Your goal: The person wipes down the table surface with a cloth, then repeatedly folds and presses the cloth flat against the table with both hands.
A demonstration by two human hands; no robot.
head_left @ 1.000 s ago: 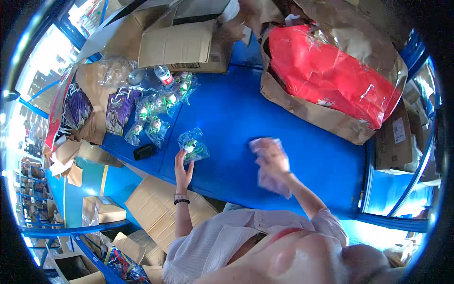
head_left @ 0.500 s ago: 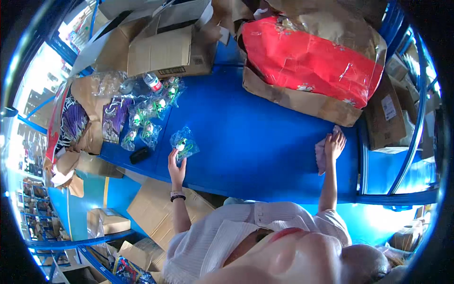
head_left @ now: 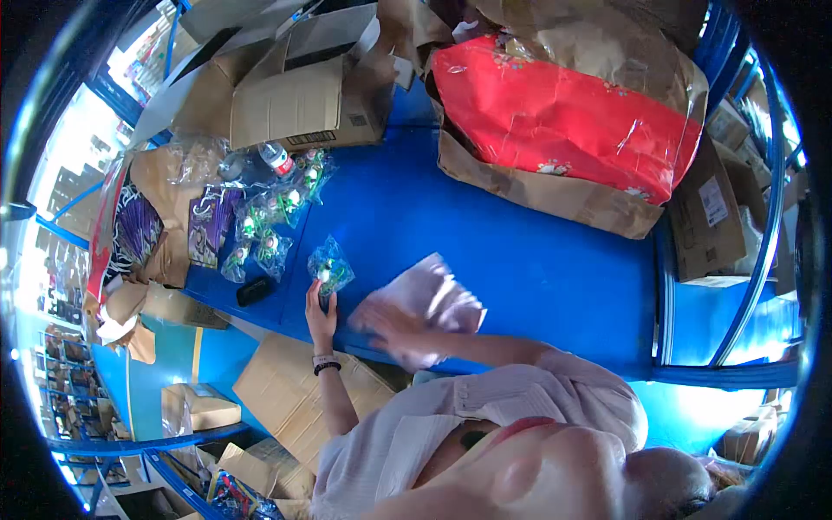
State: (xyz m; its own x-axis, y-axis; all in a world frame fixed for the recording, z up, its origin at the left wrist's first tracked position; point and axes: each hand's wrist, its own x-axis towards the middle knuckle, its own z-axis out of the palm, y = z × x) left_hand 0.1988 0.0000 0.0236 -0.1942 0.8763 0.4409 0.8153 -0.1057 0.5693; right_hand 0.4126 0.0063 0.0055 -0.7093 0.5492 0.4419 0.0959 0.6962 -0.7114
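Note:
My left hand (head_left: 321, 319) touches the near edge of a small clear plastic packet (head_left: 330, 265) with a white and green item inside, its thumb and fingers apart. A pale pink cloth (head_left: 433, 299) lies spread on the blue table (head_left: 537, 277), partly under my right hand (head_left: 390, 328), which is blurred by motion. Several similar packets (head_left: 270, 247) are grouped farther left, beside a dark case (head_left: 253, 291). A bottle with a red and white label (head_left: 277, 159) lies behind them.
A large brown paper package with red wrapping (head_left: 563, 121) covers the back right. An open cardboard box (head_left: 286, 108) stands at the back left. Purple printed bags (head_left: 212, 225) are at the left. More cartons (head_left: 715, 212) stand beyond the table's right edge.
My right hand swept with the cloth to the far right, then came back left near my left hand, and the cloth now spreads wider. My left hand stays by the packet.

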